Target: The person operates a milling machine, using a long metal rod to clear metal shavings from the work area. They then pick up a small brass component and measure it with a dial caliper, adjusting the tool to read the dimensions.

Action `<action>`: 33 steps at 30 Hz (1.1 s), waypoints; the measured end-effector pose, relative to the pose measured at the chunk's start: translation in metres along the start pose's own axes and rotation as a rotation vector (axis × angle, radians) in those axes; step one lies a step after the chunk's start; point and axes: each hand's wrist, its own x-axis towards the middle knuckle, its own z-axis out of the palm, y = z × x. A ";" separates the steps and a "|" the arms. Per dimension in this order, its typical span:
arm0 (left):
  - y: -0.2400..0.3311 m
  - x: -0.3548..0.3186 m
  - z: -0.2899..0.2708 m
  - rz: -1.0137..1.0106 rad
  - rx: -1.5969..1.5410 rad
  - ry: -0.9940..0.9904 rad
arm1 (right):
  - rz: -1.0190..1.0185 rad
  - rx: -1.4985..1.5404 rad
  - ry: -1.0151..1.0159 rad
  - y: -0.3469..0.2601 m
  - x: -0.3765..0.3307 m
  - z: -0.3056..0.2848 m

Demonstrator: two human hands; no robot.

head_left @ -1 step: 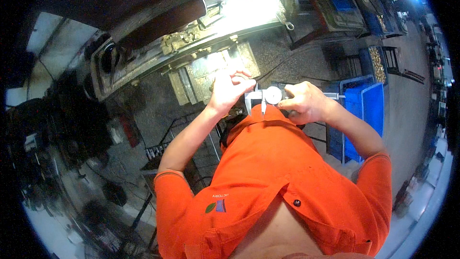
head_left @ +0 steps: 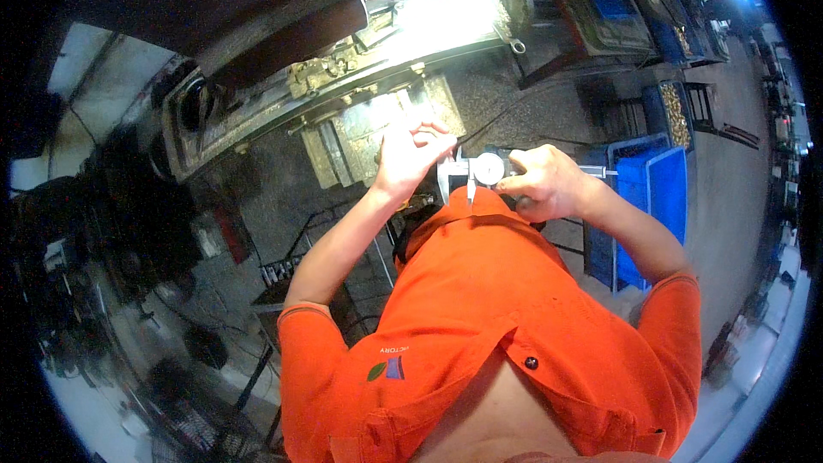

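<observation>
A dial caliper [head_left: 489, 170] with a round white dial lies level in front of my orange shirt. My right hand [head_left: 555, 182] is wrapped round its body, the thumb near the dial and the thin rod sticking out to the right. The jaws sit at the left end, slightly apart, pointing down towards me. Just left of them my left hand [head_left: 408, 159] is closed, thumb against curled fingers, its tips beside the jaws. Whatever those fingers pinch, if anything, is too small or hidden to make out.
Beyond my hands stretches a long machine bed [head_left: 283, 103] under a bright lamp, with metal blocks [head_left: 343, 141] at its near side. To the right stand blue bins [head_left: 656, 206] and a blue crate of small brass-coloured parts [head_left: 675, 116]. A rack [head_left: 279, 272] stands lower left.
My left fingertips have shifted very slightly left, away from the caliper jaws. The right hand and the caliper have hardly moved.
</observation>
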 end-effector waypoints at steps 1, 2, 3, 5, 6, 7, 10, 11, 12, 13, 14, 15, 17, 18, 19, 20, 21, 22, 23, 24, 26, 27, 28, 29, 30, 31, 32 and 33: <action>-0.003 0.006 0.000 0.029 -0.096 0.025 | -0.005 0.004 -0.007 0.000 0.000 -0.001; -0.005 0.013 -0.002 0.078 -0.114 0.063 | -0.011 0.008 -0.013 0.001 -0.001 -0.002; -0.006 0.021 -0.005 0.126 -0.132 0.101 | -0.009 0.006 0.004 0.000 -0.003 -0.001; -0.010 0.024 -0.009 0.145 -0.159 0.119 | -0.006 0.003 0.034 -0.002 -0.005 0.003; -0.012 0.022 -0.008 0.124 -0.173 0.105 | 0.018 0.008 0.049 0.000 -0.006 0.004; -0.013 0.018 -0.006 0.103 -0.187 0.091 | 0.042 0.013 0.064 0.002 -0.007 0.005; -0.012 0.007 -0.004 -0.045 -0.347 -0.027 | 0.063 0.040 0.084 0.005 -0.007 0.006; -0.013 0.002 -0.002 -0.072 -0.385 -0.061 | 0.063 0.048 0.083 0.006 -0.008 0.005; -0.013 -0.001 -0.001 -0.099 -0.424 -0.095 | 0.070 0.038 0.061 0.005 -0.008 0.004; -0.011 -0.002 0.002 -0.083 -0.373 -0.099 | 0.077 0.028 0.039 0.004 -0.008 0.003; -0.011 -0.004 0.004 -0.069 -0.308 -0.096 | 0.080 0.018 0.015 0.004 -0.006 0.002; -0.012 -0.005 0.007 -0.055 -0.243 -0.093 | 0.080 0.018 0.019 0.004 -0.005 0.003; -0.010 -0.007 0.012 -0.107 -0.154 -0.087 | 0.080 0.017 0.030 0.005 -0.004 0.005; -0.012 -0.007 0.015 -0.082 -0.123 -0.104 | 0.082 0.014 -0.002 0.006 -0.003 0.005; -0.015 -0.006 0.017 -0.057 -0.092 -0.122 | 0.084 0.011 -0.034 0.006 -0.001 0.005; -0.017 -0.006 0.019 -0.033 -0.062 -0.141 | 0.088 0.008 -0.065 0.005 0.000 0.005; -0.014 -0.006 0.021 -0.045 -0.038 -0.126 | 0.085 0.019 -0.070 0.005 0.001 0.006; -0.016 -0.005 0.022 -0.045 -0.053 -0.107 | 0.082 0.031 -0.075 0.003 0.001 0.006; -0.018 -0.002 0.024 -0.046 -0.068 -0.086 | 0.077 0.042 -0.080 0.003 0.002 0.006; -0.021 0.000 0.024 -0.046 -0.083 -0.066 | 0.072 0.046 -0.069 0.003 0.003 0.006; -0.026 0.005 0.020 -0.020 0.010 -0.006 | 0.066 0.055 -0.047 0.003 0.004 0.007; -0.027 0.008 0.018 0.002 0.073 0.027 | 0.070 0.061 -0.056 0.003 0.004 0.007; -0.027 0.011 0.016 0.025 0.136 0.060 | 0.074 0.067 -0.065 0.003 0.004 0.006; -0.020 0.013 0.015 0.003 0.069 0.088 | 0.080 0.074 -0.074 0.003 0.002 0.005; -0.017 0.016 0.009 -0.040 0.071 0.111 | 0.084 0.089 -0.067 0.003 0.001 0.005; -0.015 0.017 0.004 -0.050 0.024 0.103 | 0.087 0.105 -0.059 0.003 0.001 0.004; -0.014 0.017 0.000 -0.058 -0.025 0.096 | 0.090 0.118 -0.053 0.003 0.001 0.003; -0.016 0.016 -0.001 -0.027 -0.026 0.050 | 0.101 0.120 -0.049 0.003 0.000 0.003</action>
